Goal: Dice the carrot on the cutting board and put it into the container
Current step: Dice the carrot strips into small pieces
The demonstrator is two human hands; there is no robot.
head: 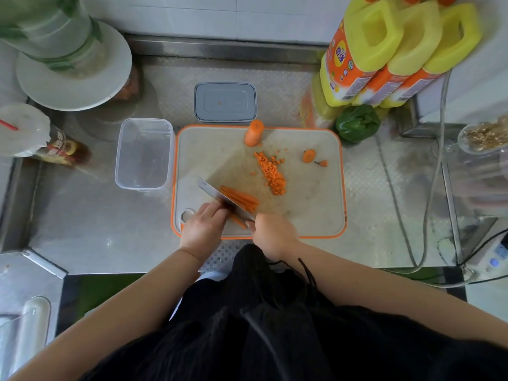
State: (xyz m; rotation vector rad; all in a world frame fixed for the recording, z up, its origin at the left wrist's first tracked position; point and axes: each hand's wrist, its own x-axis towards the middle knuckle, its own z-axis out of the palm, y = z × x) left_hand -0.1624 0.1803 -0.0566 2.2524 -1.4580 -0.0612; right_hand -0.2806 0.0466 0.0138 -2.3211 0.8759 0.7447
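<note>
Two hands working | left hand [204, 224] curling onto carrot sticks [242, 199], steadying them on cutting board [308, 215] | right hand [272, 233] gripping knife [220, 198] (crosswise, dicing) | container [143, 154] waiting beside board, ready for dice.

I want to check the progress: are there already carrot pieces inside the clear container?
No, the clear container beside the cutting board holds nothing, and the diced carrot lies on the board.

carrot sticks [242, 198] on board [310, 204] (dice [272, 174] heaped), container [143, 154] empty
</note>
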